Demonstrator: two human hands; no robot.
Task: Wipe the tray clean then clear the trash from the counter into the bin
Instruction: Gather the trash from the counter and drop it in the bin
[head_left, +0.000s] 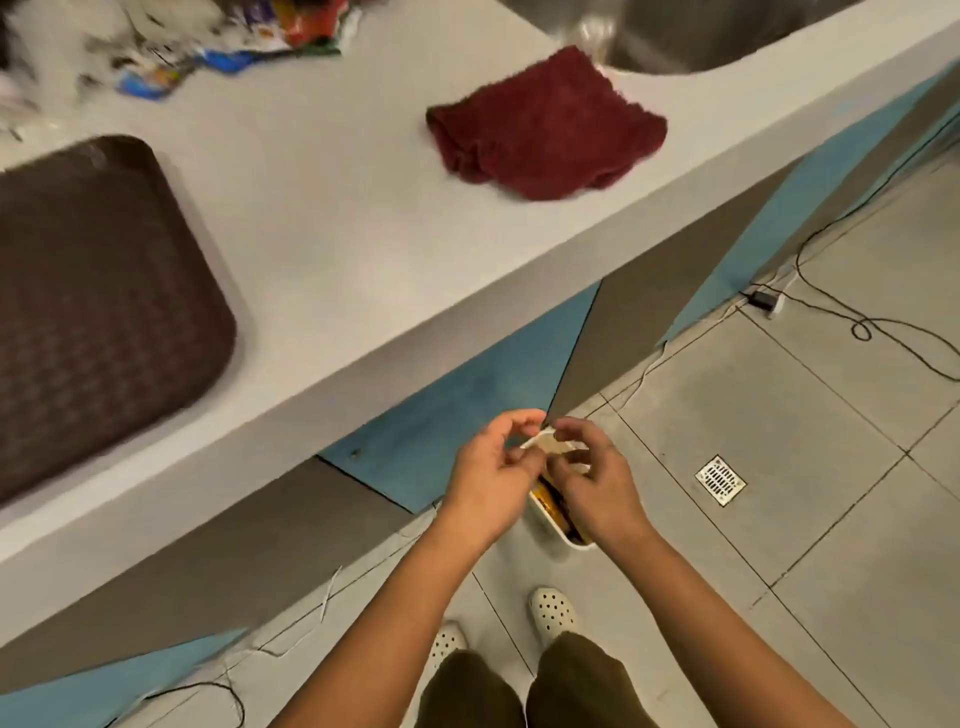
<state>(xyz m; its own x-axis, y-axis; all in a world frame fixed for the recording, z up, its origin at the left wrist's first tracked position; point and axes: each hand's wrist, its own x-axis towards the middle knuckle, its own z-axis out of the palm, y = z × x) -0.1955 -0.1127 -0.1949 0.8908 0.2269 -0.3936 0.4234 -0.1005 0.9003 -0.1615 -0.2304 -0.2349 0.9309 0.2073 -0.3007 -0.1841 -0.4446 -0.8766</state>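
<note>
A dark brown tray (98, 306) lies on the white counter (337, 223) at the left. A crumpled maroon cloth (545, 124) rests further right on the counter. A pile of wrappers and plastic trash (208, 47) sits at the back left. Below the counter edge, my left hand (488, 478) and my right hand (597, 483) are held together above a small white bin (553, 530) on the floor. Their fingertips pinch a small pale scrap (550, 444) between them. Orange and brown trash shows inside the bin, which my hands mostly hide.
A steel sink (727, 36) is set into the counter at the back right. Black cables (857, 322) trail over the tiled floor near a metal drain (721, 479). My two white shoes (553, 613) stand just in front of the bin.
</note>
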